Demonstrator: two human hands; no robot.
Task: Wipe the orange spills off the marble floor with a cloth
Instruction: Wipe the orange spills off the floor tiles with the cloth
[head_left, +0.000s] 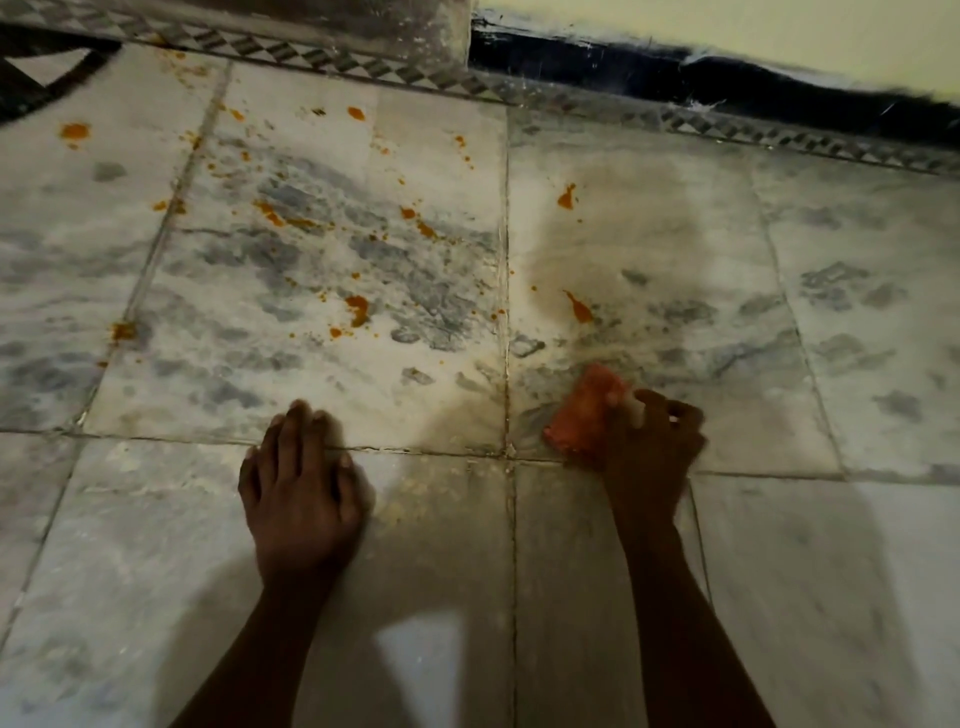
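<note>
Presently: right hand (649, 441), fingers curled round an orange-red cloth (584, 410), presses it to the marble floor (779, 571), apparently for scrubbing. Left hand (304, 493), fingers straight and flat on the floor, holds nothing, likely bracing. Orange spills (358, 309) lie scattered beyond both hands, unwiped.

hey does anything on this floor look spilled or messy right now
Yes. Orange spills spatter the marble floor, mostly on the tile ahead of the left hand, with a streak just beyond the cloth gripped by the right hand. None of these look wiped yet.
</note>
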